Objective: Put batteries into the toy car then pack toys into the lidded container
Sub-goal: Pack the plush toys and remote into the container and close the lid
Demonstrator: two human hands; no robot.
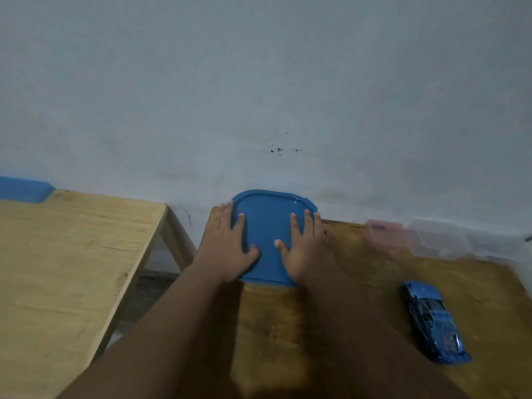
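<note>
Head view, left hand (pixel 230 249), right hand (pixel 302 251) flat on blue lid (pixel 269 223), no legible writing

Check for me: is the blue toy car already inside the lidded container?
No, the blue toy car sits out on the table, right of the blue lid under both hands.

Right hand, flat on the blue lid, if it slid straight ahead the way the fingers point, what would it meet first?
Probably the wall just behind the blue lid; nothing else shows ahead of the right hand, though depth is unclear.
</note>
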